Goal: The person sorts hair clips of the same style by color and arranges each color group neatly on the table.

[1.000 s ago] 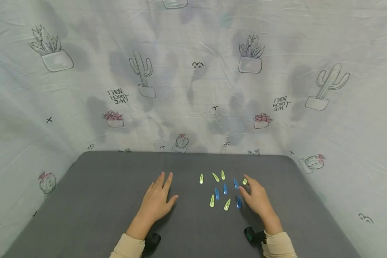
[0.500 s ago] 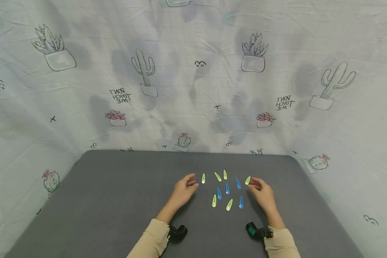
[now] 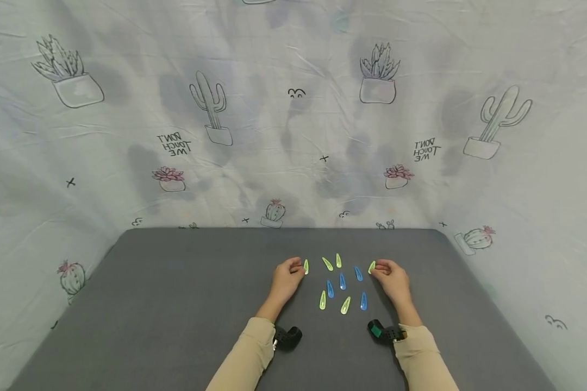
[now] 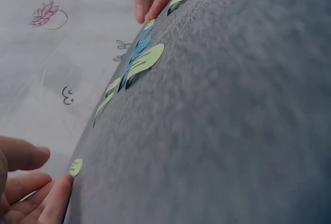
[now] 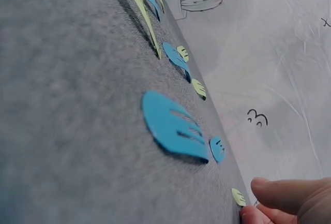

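Several lime-green and blue snap hair clips lie apart on the grey table. My left hand [image 3: 286, 279] is at the leftmost green hair clip [image 3: 306, 266], its fingers loosely bent. In the left wrist view a finger touches or nearly touches that clip [image 4: 76, 167], and the thumb stands apart from it. My right hand [image 3: 393, 282] is at the far-right green hair clip [image 3: 372, 267]. The right wrist view has this clip [image 5: 238, 197] flat on the table beside the thumb and fingertips, with a gap between them. Whether the right fingertips touch it is hard to tell.
Between the hands lie more clips, among them a blue hair clip [image 3: 342, 281] and a green hair clip [image 3: 345, 305]. The grey table [image 3: 176, 304] ends at a cloth backdrop [image 3: 254, 179] printed with cacti. A black wrist camera [image 3: 288, 338] sits under the left wrist.
My left hand has moved right and away from me to the leftmost green clip, its spread fingers now bent. My right hand has drawn its fingertips closer together beside the far-right clip.
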The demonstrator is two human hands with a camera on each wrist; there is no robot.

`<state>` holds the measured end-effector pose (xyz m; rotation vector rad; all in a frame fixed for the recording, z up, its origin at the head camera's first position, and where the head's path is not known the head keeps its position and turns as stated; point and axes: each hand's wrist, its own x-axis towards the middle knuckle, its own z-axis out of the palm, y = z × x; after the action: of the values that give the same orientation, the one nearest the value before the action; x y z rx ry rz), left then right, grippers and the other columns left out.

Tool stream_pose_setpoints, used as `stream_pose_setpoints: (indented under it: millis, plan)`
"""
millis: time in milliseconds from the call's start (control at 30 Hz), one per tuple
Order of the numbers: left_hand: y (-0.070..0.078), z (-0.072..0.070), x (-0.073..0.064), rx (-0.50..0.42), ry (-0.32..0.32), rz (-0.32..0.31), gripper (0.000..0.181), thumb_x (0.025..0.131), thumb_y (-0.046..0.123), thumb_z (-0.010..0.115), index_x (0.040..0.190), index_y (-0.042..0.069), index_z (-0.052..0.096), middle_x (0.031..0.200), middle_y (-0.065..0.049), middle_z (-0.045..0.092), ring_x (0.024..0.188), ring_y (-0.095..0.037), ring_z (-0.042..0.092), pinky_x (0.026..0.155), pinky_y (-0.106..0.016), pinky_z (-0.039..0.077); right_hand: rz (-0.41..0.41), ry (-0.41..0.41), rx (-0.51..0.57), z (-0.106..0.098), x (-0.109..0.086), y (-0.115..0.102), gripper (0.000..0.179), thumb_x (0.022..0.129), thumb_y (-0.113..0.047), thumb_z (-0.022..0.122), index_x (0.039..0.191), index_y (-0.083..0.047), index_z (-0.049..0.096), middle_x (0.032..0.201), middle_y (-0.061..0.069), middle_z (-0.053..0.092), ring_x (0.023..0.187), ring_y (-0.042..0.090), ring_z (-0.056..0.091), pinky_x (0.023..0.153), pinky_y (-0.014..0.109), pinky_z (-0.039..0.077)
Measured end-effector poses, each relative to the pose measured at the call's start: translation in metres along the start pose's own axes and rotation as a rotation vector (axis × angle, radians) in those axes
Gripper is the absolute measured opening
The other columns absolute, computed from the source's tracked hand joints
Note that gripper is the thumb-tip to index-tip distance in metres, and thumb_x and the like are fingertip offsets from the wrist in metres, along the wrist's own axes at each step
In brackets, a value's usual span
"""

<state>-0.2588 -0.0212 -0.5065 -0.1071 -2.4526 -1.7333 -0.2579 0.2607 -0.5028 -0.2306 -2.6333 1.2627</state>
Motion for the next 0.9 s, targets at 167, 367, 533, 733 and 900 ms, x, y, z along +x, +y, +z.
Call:
stream_pose_setpoints:
  millis: [167, 367, 533, 733, 900]
  plan:
    - [-0.001, 0.008, 0.004, 0.074, 0.097, 0.019, 0.031, 0.083, 0.005, 0.064, 0.113, -0.004, 0.066, 0.104, -0.016, 0.068, 0.091, -0.025, 0.067, 0.076, -0.036, 0.055, 0.012, 0.028, -0.021, 0.006, 0.003, -0.003, 0.036, 0.085, -0.02, 0.069, 0.112, 0.003, 0.064, 0.098, 0.018, 0.068, 0.085, 0.027, 0.064, 0.071, 0.029, 0.048]
    - [0.0, 0.017, 0.01, 0.181, 0.19, 0.034, 0.024, 0.078, 0.003, 0.071, 0.101, -0.002, 0.07, 0.088, -0.011, 0.065, 0.079, -0.023, 0.065, 0.075, -0.036, 0.052, 0.01, 0.067, -0.052, 0.014, 0.009, -0.002, 0.032, 0.084, -0.019, 0.07, 0.106, 0.004, 0.065, 0.092, 0.018, 0.068, 0.083, 0.029, 0.064, 0.075, 0.04, 0.049]
    - [0.007, 0.019, 0.012, 0.256, 0.193, 0.023, 0.021, 0.078, 0.003, 0.073, 0.099, -0.002, 0.071, 0.084, -0.01, 0.062, 0.076, -0.022, 0.063, 0.069, -0.034, 0.053, 0.006, 0.087, -0.088, 0.016, 0.014, -0.005, 0.029, 0.083, -0.016, 0.071, 0.103, 0.004, 0.066, 0.088, 0.016, 0.067, 0.079, 0.029, 0.064, 0.073, 0.04, 0.048]
    - [0.014, 0.019, 0.013, 0.308, 0.156, 0.037, 0.02, 0.079, 0.002, 0.073, 0.099, -0.002, 0.071, 0.082, -0.011, 0.061, 0.076, -0.023, 0.061, 0.066, -0.033, 0.052, -0.008, 0.095, -0.115, 0.014, 0.016, -0.006, 0.027, 0.082, -0.013, 0.07, 0.102, 0.005, 0.068, 0.085, 0.016, 0.068, 0.077, 0.028, 0.064, 0.072, 0.041, 0.047]
    - [0.017, 0.019, 0.016, 0.346, 0.128, 0.028, 0.019, 0.078, 0.002, 0.073, 0.097, -0.002, 0.073, 0.083, -0.011, 0.065, 0.077, -0.025, 0.063, 0.066, -0.035, 0.053, -0.002, 0.078, -0.122, 0.011, 0.017, -0.005, 0.029, 0.083, -0.013, 0.069, 0.106, 0.004, 0.069, 0.087, 0.016, 0.069, 0.079, 0.03, 0.063, 0.076, 0.044, 0.046]
